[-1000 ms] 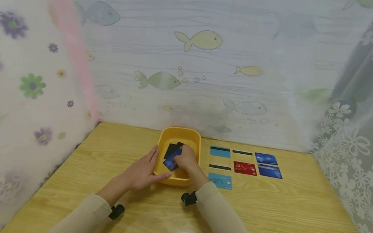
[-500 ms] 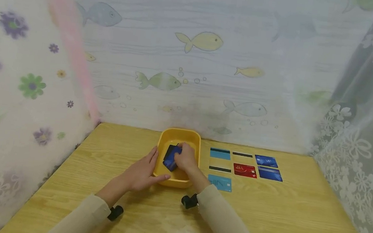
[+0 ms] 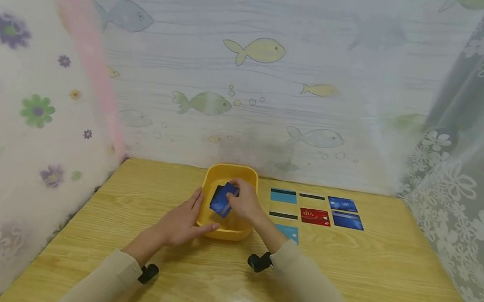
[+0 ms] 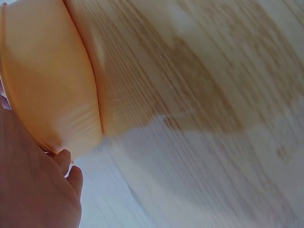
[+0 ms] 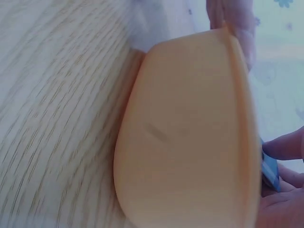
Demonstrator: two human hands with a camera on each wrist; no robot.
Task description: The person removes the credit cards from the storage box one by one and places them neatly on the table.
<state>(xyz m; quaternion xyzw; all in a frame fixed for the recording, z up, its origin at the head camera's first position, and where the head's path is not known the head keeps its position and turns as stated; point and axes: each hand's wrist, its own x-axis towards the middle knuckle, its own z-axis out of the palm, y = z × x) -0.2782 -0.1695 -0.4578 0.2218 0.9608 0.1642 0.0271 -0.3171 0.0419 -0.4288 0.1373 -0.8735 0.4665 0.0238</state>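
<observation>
A yellow plastic box (image 3: 225, 234) stands at the back middle of the wooden table. My left hand (image 3: 177, 224) rests against its left side, fingers fairly straight, the thumb lying at the near rim. Inside the box area, my right hand (image 3: 244, 201) pinches a dark blue card (image 3: 221, 202) between thumb and fingers; whether several cards are held together I cannot tell. A black card (image 3: 215, 193) shows partly behind it in the box. In the right wrist view the box wall (image 5: 185, 128) hides most of the blue card (image 5: 270, 170).
Right of the box, several cards lie in rows: a light blue card with a black stripe (image 3: 283, 196), a red VIP card (image 3: 316, 217), dark blue cards (image 3: 347, 220) and a nearer light blue card (image 3: 288, 233). A fish-patterned curtain (image 3: 208, 137) hangs behind the table.
My right hand has lifted the blue card slightly and turned it more upright above the box. The left hand stays at the box's side.
</observation>
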